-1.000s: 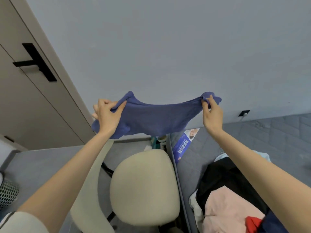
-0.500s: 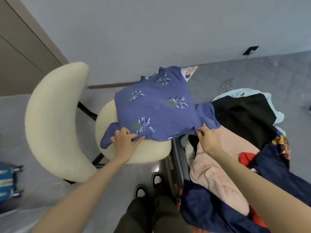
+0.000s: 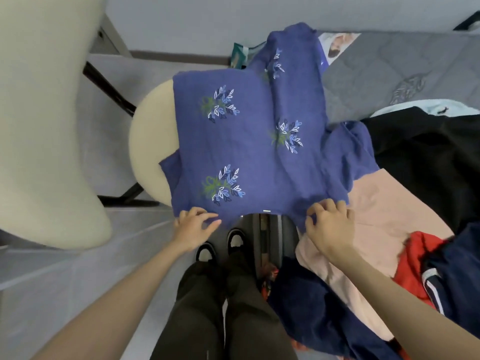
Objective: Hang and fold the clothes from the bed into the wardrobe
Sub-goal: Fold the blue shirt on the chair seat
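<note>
Both hands, left hand (image 3: 193, 224) and right hand (image 3: 330, 224), pinch the blue shirt's (image 3: 246, 141) near edge.

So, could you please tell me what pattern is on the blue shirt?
Leafy sprigs in white, light blue and green on the blue shirt, clearest in the head view.

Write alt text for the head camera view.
Two bare hands, left hand and right hand, grip the near edge of a blue floral top spread across a cream chair seat and the bed. More clothes, including a pink garment, are heaped on the bed's right.
</note>
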Demonstrator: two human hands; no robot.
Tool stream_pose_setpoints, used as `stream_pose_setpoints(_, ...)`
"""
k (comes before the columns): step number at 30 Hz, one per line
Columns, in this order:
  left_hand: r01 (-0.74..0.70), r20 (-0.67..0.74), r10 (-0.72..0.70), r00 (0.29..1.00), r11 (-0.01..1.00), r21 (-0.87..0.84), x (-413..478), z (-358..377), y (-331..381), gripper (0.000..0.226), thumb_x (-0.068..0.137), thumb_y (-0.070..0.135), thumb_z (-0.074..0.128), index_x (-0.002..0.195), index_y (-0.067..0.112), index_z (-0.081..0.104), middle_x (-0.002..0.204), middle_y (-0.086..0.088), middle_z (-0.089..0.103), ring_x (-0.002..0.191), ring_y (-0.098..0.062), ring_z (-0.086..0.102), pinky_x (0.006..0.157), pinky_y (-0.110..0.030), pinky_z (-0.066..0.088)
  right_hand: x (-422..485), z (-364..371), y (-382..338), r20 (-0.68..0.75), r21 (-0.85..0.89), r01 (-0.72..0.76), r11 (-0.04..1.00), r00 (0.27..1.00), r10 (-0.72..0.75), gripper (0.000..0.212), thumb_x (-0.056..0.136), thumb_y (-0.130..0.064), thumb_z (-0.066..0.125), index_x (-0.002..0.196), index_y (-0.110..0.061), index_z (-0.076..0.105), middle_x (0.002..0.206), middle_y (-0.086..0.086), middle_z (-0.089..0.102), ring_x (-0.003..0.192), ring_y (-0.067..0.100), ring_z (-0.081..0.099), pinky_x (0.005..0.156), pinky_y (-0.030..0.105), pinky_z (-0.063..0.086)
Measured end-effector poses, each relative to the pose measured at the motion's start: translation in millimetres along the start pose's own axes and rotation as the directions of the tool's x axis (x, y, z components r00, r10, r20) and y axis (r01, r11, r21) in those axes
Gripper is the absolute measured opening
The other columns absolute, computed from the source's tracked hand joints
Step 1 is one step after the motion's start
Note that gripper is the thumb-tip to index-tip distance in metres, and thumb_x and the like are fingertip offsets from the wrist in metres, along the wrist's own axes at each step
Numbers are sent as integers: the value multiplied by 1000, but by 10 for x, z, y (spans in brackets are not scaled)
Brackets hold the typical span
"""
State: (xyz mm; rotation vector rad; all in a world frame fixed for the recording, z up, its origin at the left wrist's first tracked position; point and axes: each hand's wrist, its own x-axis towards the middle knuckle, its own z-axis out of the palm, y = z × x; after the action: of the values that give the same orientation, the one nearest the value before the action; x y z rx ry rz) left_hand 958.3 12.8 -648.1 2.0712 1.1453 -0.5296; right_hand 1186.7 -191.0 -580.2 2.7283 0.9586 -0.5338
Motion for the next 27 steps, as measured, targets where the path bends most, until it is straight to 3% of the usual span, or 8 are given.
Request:
stream_pose_setpoints(3, 19, -134, -49, 990, 977, -211, 107, -33, -28, 33, 92, 26, 61, 124, 16, 63, 121, -13, 56, 117, -33, 50, 104, -34, 31, 169, -33, -253, -46, 72, 81, 994, 996, -78, 14, 87, -24, 59, 96, -18, 68, 107, 5, 59, 101, 33, 45, 82, 40, 30)
stream_pose_setpoints(6, 120, -203, -242, 949, 871, -476, 215, -145, -45, 37, 94, 12, 58, 129, 3, 55, 127, -23, 48, 115, -36, 51, 107, -38, 34, 386, -38, -603, -28, 118, 181, 976, 983, -179, 18, 92, -26, 51, 104, -23, 64, 113, -2, 56, 107, 27, 42, 85, 38, 29)
stream_pose_setpoints(12, 243, -200, -517, 832, 665, -707, 480, -241, -190, 42, 96, 11, 51, 136, -4, 45, 138, -24, 42, 126, -32, 47, 109, -38, 35, 811, -11, -1380, -36, 267, 369, 890, 927, -374, 18, 94, -22, 51, 107, -23, 63, 116, -3, 57, 109, 23, 47, 85, 34, 27)
stream_pose_setpoints(16, 315, -189, -650, 736, 575, -755, 668, -212, -265, 33, 95, 14, 53, 126, 3, 50, 132, -20, 46, 121, -33, 46, 106, -42, 36, 1142, 4, -1960, 2, 478, 456, 751, 854, -520, 19, 96, -15, 50, 112, -13, 60, 114, 5, 56, 92, 24, 56, 84, 40, 44)
stream_pose_setpoints(18, 302, -220, -655, 723, 587, -751, 752, -208, -294, 29, 94, 16, 55, 121, 6, 52, 125, -17, 51, 116, -33, 49, 103, -45, 37, 1289, 25, -2263, -7, 510, 532, 677, 789, -615, 24, 97, -15, 48, 119, -12, 57, 117, 6, 55, 96, 23, 57, 83, 38, 46)
stream_pose_setpoints(22, 223, -321, -618, 717, 640, -735, 863, -189, -311, 29, 88, 26, 66, 110, 9, 58, 115, -14, 52, 109, -31, 50, 99, -45, 39, 1617, 74, -2765, -6, 417, 673, 611, 674, -739, 33, 97, -15, 48, 128, -15, 57, 127, 6, 49, 117, 23, 47, 89, 39, 46)
stream_pose_setpoints(27, 153, -331, -621, 711, 595, -789, 918, -179, -333, 20, 92, 23, 62, 98, 5, 56, 105, -15, 54, 100, -32, 53, 92, -44, 43, 1911, 105, -3040, 132, 9, 802, 597, 591, -796, 42, 88, -28, 64, 128, -17, 55, 130, 9, 39, 118, 29, 36, 89, 37, 39)
